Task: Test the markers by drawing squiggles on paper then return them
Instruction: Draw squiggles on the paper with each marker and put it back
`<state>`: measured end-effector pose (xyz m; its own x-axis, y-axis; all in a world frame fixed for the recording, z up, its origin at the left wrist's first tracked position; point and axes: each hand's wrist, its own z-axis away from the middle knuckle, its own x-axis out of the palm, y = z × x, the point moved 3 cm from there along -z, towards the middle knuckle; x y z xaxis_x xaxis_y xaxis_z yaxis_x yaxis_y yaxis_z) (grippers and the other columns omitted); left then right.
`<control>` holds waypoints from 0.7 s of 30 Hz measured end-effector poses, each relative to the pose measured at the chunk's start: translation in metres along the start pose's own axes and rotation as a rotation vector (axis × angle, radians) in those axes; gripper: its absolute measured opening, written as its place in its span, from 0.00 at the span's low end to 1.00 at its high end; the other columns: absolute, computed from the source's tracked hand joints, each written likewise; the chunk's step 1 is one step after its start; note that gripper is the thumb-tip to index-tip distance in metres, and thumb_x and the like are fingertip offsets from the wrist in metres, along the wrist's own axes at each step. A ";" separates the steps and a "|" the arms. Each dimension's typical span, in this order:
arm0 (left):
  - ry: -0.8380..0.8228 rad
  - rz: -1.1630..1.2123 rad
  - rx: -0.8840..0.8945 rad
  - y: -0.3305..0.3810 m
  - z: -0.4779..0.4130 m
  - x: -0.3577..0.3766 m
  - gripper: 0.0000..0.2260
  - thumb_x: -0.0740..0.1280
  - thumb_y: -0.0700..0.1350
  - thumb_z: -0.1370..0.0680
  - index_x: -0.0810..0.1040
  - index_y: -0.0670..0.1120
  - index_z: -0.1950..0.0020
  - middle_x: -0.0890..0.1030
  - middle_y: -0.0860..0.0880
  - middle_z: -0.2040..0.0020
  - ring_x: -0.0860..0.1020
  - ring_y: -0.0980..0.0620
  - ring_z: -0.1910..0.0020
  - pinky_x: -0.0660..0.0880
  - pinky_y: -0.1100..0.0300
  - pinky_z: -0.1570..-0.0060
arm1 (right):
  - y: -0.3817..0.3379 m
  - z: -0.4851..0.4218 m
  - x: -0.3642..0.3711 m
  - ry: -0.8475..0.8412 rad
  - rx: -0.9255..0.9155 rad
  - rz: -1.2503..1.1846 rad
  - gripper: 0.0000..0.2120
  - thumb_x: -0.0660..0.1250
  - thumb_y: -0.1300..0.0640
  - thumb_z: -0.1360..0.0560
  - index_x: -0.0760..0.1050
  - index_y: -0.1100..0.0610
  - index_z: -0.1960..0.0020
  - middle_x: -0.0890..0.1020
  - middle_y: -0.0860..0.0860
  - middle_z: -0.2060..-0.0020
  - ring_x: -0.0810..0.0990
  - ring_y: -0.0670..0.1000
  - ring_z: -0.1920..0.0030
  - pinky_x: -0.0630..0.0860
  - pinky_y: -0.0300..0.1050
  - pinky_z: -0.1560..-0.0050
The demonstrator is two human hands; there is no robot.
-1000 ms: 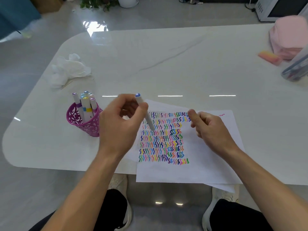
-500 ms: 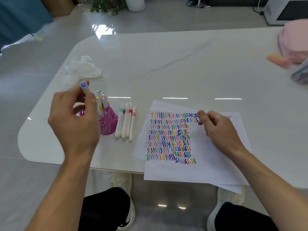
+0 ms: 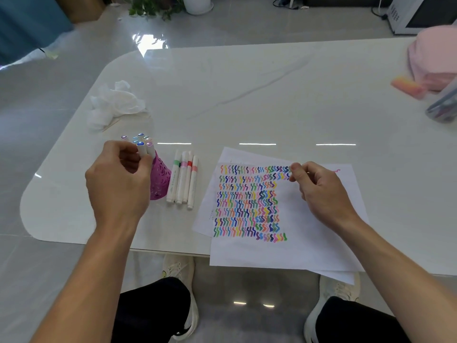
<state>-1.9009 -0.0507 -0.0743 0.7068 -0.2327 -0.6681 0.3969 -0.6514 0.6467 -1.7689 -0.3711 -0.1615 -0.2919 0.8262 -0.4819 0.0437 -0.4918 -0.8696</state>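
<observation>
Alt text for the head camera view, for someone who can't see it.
A person's left hand holds a blue-capped marker at the purple cup; the right hand rests on squiggle-covered paper. Four markers lie between cup and paper on a white table.

Blue-capped marker (image 3: 141,149) upright among others in pink holder (image 3: 160,181); four markers (image 3: 183,180) flat beside squiggle-covered paper (image 3: 284,253).

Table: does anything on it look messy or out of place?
Mostly tidy. Four markers lie loose on the table beside the cup instead of standing in it. The sheets sit askew to each other and overhang the near edge. A crumpled tissue lies at the far left.
</observation>
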 end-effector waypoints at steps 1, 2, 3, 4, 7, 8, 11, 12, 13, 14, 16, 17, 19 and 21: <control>-0.003 -0.008 0.000 -0.001 0.000 0.001 0.07 0.72 0.50 0.23 0.78 0.50 0.49 0.81 0.55 0.57 0.80 0.54 0.60 0.72 0.66 0.58 | 0.000 0.000 0.000 -0.001 0.000 0.001 0.16 0.60 0.42 0.16 0.78 0.48 0.57 0.76 0.30 0.74 0.74 0.37 0.71 0.66 0.41 0.63; -0.007 -0.011 -0.005 -0.002 -0.001 0.002 0.07 0.72 0.49 0.23 0.78 0.50 0.49 0.81 0.54 0.57 0.80 0.53 0.59 0.74 0.62 0.56 | 0.000 0.000 0.001 -0.003 -0.002 0.005 0.16 0.60 0.42 0.16 0.78 0.48 0.57 0.76 0.31 0.74 0.74 0.37 0.71 0.66 0.42 0.64; -0.010 -0.010 -0.011 -0.002 -0.001 0.002 0.07 0.72 0.49 0.24 0.78 0.50 0.48 0.82 0.54 0.57 0.81 0.52 0.59 0.74 0.60 0.55 | 0.001 0.000 0.001 -0.004 -0.004 0.012 0.17 0.60 0.42 0.16 0.78 0.48 0.57 0.77 0.31 0.74 0.74 0.38 0.71 0.66 0.42 0.64; -0.011 -0.007 -0.017 -0.002 -0.001 0.003 0.08 0.72 0.49 0.24 0.78 0.49 0.48 0.82 0.53 0.57 0.81 0.52 0.59 0.75 0.59 0.55 | 0.001 0.000 0.001 -0.004 -0.005 0.018 0.17 0.60 0.42 0.16 0.78 0.48 0.57 0.77 0.31 0.73 0.74 0.38 0.71 0.66 0.42 0.64; -0.005 0.004 0.003 0.001 -0.001 0.004 0.10 0.73 0.48 0.24 0.78 0.48 0.46 0.82 0.51 0.55 0.80 0.51 0.58 0.76 0.59 0.54 | 0.002 0.000 0.002 -0.004 -0.004 0.019 0.17 0.60 0.41 0.15 0.78 0.48 0.56 0.77 0.31 0.73 0.74 0.37 0.71 0.66 0.41 0.64; 0.000 0.010 0.019 0.003 -0.001 0.004 0.11 0.73 0.48 0.24 0.78 0.47 0.44 0.82 0.50 0.54 0.80 0.52 0.57 0.76 0.59 0.53 | 0.002 0.000 0.002 -0.004 -0.003 0.019 0.17 0.60 0.41 0.15 0.78 0.48 0.56 0.77 0.31 0.73 0.74 0.37 0.71 0.66 0.40 0.64; 0.031 0.026 0.075 0.009 0.001 0.003 0.14 0.73 0.46 0.24 0.77 0.45 0.41 0.81 0.48 0.50 0.78 0.54 0.53 0.75 0.64 0.50 | 0.002 -0.001 0.002 -0.005 -0.003 0.020 0.16 0.60 0.42 0.15 0.77 0.48 0.56 0.77 0.30 0.73 0.75 0.36 0.70 0.66 0.39 0.64; 0.047 0.032 0.096 0.012 0.002 0.003 0.14 0.73 0.45 0.24 0.77 0.45 0.40 0.80 0.48 0.48 0.78 0.54 0.51 0.74 0.65 0.49 | 0.002 0.000 0.003 -0.005 -0.003 0.020 0.16 0.60 0.42 0.16 0.77 0.49 0.56 0.77 0.30 0.73 0.75 0.36 0.70 0.65 0.39 0.65; 0.066 0.039 0.118 0.015 0.003 0.002 0.14 0.72 0.44 0.23 0.76 0.44 0.39 0.80 0.47 0.47 0.78 0.54 0.50 0.74 0.65 0.48 | 0.002 0.000 0.003 -0.004 -0.002 0.020 0.16 0.60 0.42 0.16 0.77 0.49 0.56 0.77 0.30 0.73 0.75 0.36 0.70 0.65 0.40 0.65; 0.089 0.045 0.140 0.018 0.004 0.002 0.14 0.72 0.44 0.23 0.76 0.44 0.39 0.80 0.46 0.46 0.78 0.53 0.50 0.74 0.64 0.47 | 0.002 0.000 0.003 -0.003 -0.001 0.021 0.16 0.60 0.42 0.16 0.78 0.49 0.56 0.77 0.30 0.73 0.75 0.37 0.70 0.65 0.40 0.65; 0.138 0.054 0.192 0.024 0.005 0.001 0.14 0.71 0.43 0.23 0.76 0.42 0.38 0.80 0.45 0.46 0.78 0.52 0.49 0.74 0.65 0.46 | 0.002 0.000 0.003 -0.002 0.001 0.024 0.17 0.60 0.42 0.16 0.78 0.50 0.55 0.77 0.30 0.73 0.75 0.36 0.70 0.65 0.40 0.64; 0.149 0.059 0.234 0.027 0.007 0.002 0.13 0.71 0.43 0.22 0.76 0.42 0.39 0.80 0.44 0.46 0.77 0.53 0.50 0.73 0.67 0.47 | 0.002 -0.001 0.003 -0.002 0.001 0.024 0.17 0.60 0.42 0.16 0.78 0.50 0.55 0.76 0.29 0.73 0.75 0.36 0.70 0.65 0.40 0.64; 0.127 0.079 0.357 0.035 0.013 0.007 0.11 0.70 0.40 0.22 0.78 0.40 0.41 0.80 0.44 0.49 0.76 0.55 0.51 0.71 0.70 0.48 | 0.002 -0.001 0.004 -0.004 0.000 0.023 0.17 0.60 0.42 0.16 0.78 0.50 0.55 0.76 0.29 0.73 0.75 0.36 0.70 0.65 0.40 0.64; 0.052 0.119 0.466 0.045 0.023 0.017 0.08 0.70 0.38 0.22 0.79 0.40 0.43 0.80 0.46 0.52 0.75 0.56 0.54 0.68 0.73 0.48 | 0.003 -0.001 0.004 -0.005 -0.003 0.022 0.17 0.60 0.42 0.16 0.78 0.51 0.55 0.77 0.30 0.73 0.75 0.36 0.70 0.65 0.40 0.64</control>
<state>-1.8843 -0.1011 -0.0651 0.7642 -0.2964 -0.5729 0.0157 -0.8794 0.4759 -1.7686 -0.3687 -0.1660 -0.2959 0.8136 -0.5005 0.0530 -0.5092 -0.8590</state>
